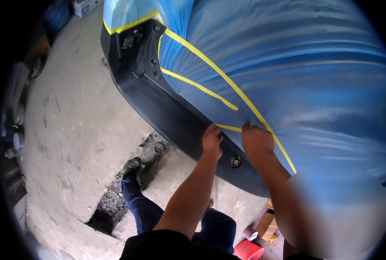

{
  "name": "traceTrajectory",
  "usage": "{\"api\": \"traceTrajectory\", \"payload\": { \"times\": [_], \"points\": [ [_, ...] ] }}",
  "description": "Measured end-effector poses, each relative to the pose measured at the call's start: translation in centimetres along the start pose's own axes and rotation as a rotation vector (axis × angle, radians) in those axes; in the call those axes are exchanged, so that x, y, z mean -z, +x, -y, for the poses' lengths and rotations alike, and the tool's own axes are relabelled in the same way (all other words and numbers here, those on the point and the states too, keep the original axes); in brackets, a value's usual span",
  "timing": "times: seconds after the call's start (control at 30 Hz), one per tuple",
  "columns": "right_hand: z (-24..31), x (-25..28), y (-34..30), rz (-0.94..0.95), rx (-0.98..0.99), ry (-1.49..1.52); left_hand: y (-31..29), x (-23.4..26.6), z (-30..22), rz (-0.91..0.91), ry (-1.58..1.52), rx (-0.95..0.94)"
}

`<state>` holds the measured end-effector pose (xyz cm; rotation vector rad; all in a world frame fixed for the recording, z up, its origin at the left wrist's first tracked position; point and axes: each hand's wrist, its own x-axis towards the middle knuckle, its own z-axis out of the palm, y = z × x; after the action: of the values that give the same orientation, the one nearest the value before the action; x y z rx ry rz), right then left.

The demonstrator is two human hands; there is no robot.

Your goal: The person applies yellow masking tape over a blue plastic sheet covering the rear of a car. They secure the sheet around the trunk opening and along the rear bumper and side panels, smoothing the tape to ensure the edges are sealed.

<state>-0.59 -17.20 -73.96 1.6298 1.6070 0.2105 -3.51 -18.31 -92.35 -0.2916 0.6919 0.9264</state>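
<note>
Blue plastic sheet [310,86]: largest item, draped in folds over the upper right. Concrete floor [67,112] at left, with a rubble-filled trench [115,199] broken into it. Long black panel [162,106] curves along the sheet's lower-left border, from upper left down to lower right.

Long yellow strip [237,90] crosses the sheet diagonally, ending past the right hand [258,141]. Middle yellow strip [201,88] runs roughly alongside the panel; its lower end sits on the sheet, just above the right hand and farther from the left hand [212,141].

Short yellow strip [229,128]: lies between the hands, long axis nearly left-right, dipping slightly rightward. Left end meets the left fingertips at the panel's edge; right end runs to the right hand's fingers. Both hands about equally near.

Right hand: curled, appears to grasp the short strip's end. Left hand: fingers bent, tips resting at the panel edge; cannot tell whether they pinch or only press.

Smallest: round fitting [235,161] in the panel, below the hands.
</note>
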Motion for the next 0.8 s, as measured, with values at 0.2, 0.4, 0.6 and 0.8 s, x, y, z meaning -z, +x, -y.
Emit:
{"api": "traceTrajectory", "payload": {
  "times": [0.2,0.4,0.6,0.8],
  "points": [
    [0.9,1.0,1.0,0.036,-0.114,0.013,0.2,1.2,-0.5,0.066,0.044,0.021],
    [-0.2,-2.6,0.0,-0.232,-0.208,0.576,-0.5,0.5,-0.6,0.044,-0.018,0.061],
    [1.9,-7.0,-2.2,-0.531,-0.359,0.896,-0.6,-0.2,-1.0,0.015,-0.006,0.059],
    [-3.3,-4.0,-5.1,-0.858,-0.413,0.889,0.8,0.4,0.4,-0.052,0.03,0.033]
  ]
}}
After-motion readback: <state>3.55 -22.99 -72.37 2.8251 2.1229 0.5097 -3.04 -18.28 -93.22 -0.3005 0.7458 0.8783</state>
